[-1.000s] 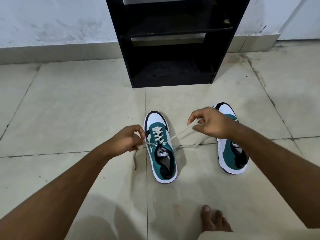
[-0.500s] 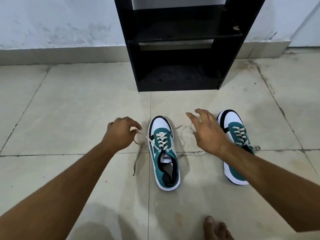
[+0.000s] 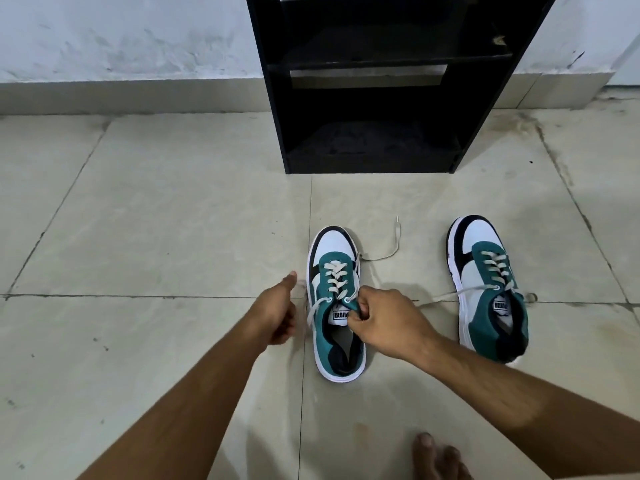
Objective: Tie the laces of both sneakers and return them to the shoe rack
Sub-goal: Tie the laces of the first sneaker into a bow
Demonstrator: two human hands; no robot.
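Neither sneaker is tied or on the shoe rack [image 3: 381, 98]. Your right hand [image 3: 388, 323] pinches the near sneaker [image 3: 337, 306] at its top eyelet; your left hand [image 3: 277, 313] curls beside it, grip unclear.

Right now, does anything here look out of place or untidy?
Yes. Both sneakers' laces are untied: one end of the left sneaker's lace trails across the floor tiles, and the right sneaker's lace lies loose beside it.
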